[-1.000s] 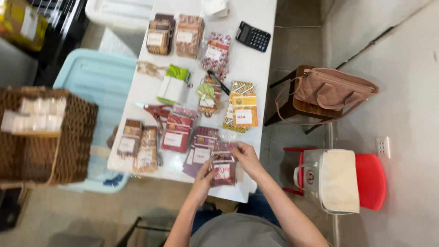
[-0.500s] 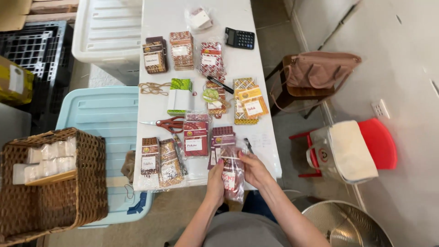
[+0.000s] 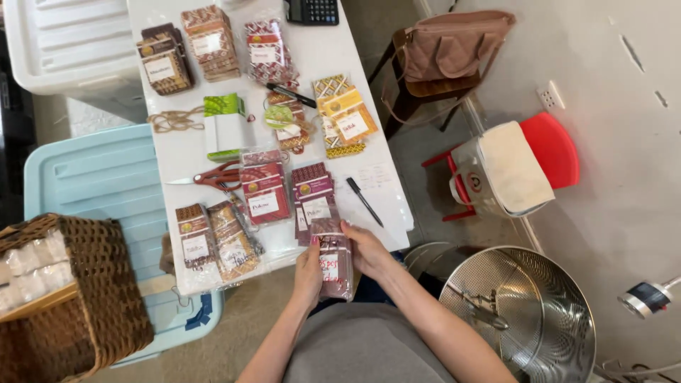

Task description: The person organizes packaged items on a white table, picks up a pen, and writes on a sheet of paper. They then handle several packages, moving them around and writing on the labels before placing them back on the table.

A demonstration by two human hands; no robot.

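Hands meet at the near table edge: the left hand (image 3: 308, 268) grips the left side and the right hand (image 3: 363, 248) the right side of a clear plastic packet of dark red patterned cloth with a white label (image 3: 335, 261). The packet sits between both palms, half over the edge of the white table (image 3: 333, 60).

Judged from the layout, sorting is well advanced. Just beyond the hands lie two maroon packets (image 3: 264, 188), with a purple one (image 3: 313, 197) touching the held packet's far end. Left of the hands rest two brown packets (image 3: 213, 237). Farther out lie yellow packets (image 3: 343, 117), a green and white packet (image 3: 225, 126) and three more stacks at the far edge. The held packet is not yet set down.

Obstructions near the hands: a black pen (image 3: 364, 201) just right, red-handled scissors (image 3: 218, 176) beyond left, and a coil of twine (image 3: 174, 119) farther. Free table space is limited. A woven basket (image 3: 92, 284) stands left of the hands, a steel pot (image 3: 532, 312) right.
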